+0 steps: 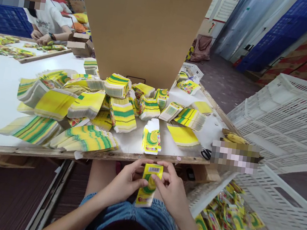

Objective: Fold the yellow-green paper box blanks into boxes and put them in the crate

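Over my lap, a small yellow printed carton (pixel 146 196) with a barcode on its upper end is held between both hands. My left hand (pixel 130 178) grips its left edge, thumb on the front face. From the other side, my right hand (pixel 171 182) closes on it, thumb pressed near the green print. Just beyond, at the table's front edge, lies another yellow carton (pixel 152 137) with white flaps at its far end. Stacks of flat yellow-and-green carton blanks (pixel 123 114) are heaped behind it and to the left. One yellow stack (pixel 183 135) rests to its right.
A tall brown cardboard sheet (pixel 143 26) stands behind the stacks. At right are black scissors (pixel 206 153), bananas (pixel 234 138) and white plastic crates (pixel 286 122); filled cartons (pixel 235 221) lie in the lower one. Across the table, a person (pixel 48 20) handles small packets.
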`<control>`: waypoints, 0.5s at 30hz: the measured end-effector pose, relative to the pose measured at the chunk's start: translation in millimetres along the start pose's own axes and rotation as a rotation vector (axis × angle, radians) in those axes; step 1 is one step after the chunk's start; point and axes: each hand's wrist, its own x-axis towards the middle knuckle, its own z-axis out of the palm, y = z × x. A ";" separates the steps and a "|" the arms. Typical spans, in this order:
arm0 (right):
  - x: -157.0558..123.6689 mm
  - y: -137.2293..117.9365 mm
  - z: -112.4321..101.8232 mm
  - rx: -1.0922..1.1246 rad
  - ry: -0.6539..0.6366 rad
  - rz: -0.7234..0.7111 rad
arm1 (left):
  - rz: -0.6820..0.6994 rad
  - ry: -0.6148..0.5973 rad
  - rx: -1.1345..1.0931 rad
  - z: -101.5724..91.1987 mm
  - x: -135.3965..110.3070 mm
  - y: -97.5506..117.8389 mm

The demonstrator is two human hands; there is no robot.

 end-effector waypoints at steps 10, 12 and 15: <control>-12.2 12.3 -28.1 0.014 0.222 -0.014 | 0.095 0.057 0.275 20.2 20.6 -7.4; -20.1 11.9 -59.0 -0.289 0.454 -0.039 | 0.264 0.128 0.617 13.6 34.8 -8.8; -30.2 11.2 -99.7 -0.669 0.709 -0.109 | 0.421 0.234 1.111 -10.7 60.6 -12.4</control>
